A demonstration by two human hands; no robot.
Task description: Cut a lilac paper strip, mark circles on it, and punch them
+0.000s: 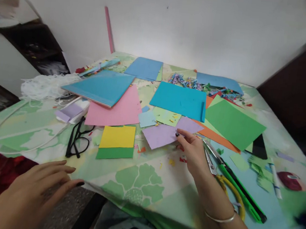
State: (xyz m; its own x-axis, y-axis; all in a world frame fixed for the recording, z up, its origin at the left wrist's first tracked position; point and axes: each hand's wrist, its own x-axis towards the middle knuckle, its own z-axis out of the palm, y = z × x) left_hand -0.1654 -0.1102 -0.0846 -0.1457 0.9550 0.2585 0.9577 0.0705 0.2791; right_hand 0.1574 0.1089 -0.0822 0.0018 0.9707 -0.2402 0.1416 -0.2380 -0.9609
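My right hand (pixel 193 149) has its thumb and fingers closed on the right part of a sheet of lavender paper (pixel 158 136) at the middle of the table. Another lavender piece (pixel 188 125) shows just behind it. My left hand (pixel 38 186) is at the table's front left edge, fingers stretched out and holding nothing. Left of the lavender sheet lies a yellow sheet (pixel 117 137) over a green sheet (pixel 114 153). Beside my right wrist lie yellow-handled scissors (pixel 224 182) and a green cutter knife (pixel 240 189). Black eyeglasses (pixel 77 139) rest beyond my left hand.
A turquoise sheet (pixel 179 99), pink paper (pixel 115 110), a blue board (pixel 101 85) and green paper (pixel 235 121) cover the table's middle and back. White string (pixel 45 85) is heaped at left. A white pen (pixel 276 180) and dark red mouse (pixel 290 180) lie at right.
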